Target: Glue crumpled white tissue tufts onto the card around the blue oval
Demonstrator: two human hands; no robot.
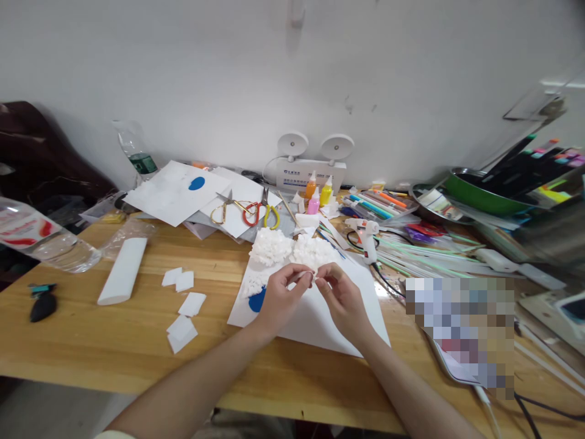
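Above a white sheet of paper (320, 329), my left hand (286, 292) and my right hand (338, 289) meet with thumbs and fingertips pinched together. Between them is a small white paper scrap (300, 281), mostly hidden by the fingers. Just beyond my hands, white crumpled paper clusters (272, 247) cover part of the sheet, with another cluster (314, 251) to the right. A blue patch (256, 300) shows on the sheet beside my left wrist. Several small white paper squares (184, 281) lie on the table to the left.
A white block (122, 271) and a water bottle (41, 238) are at left. Scissors (223, 207) rest on papers behind. Small paint bottles (326, 191), a glue gun (365, 238) and marker pens (372, 206) stand or lie at back right. A blurred-out device (457, 366) is at right.
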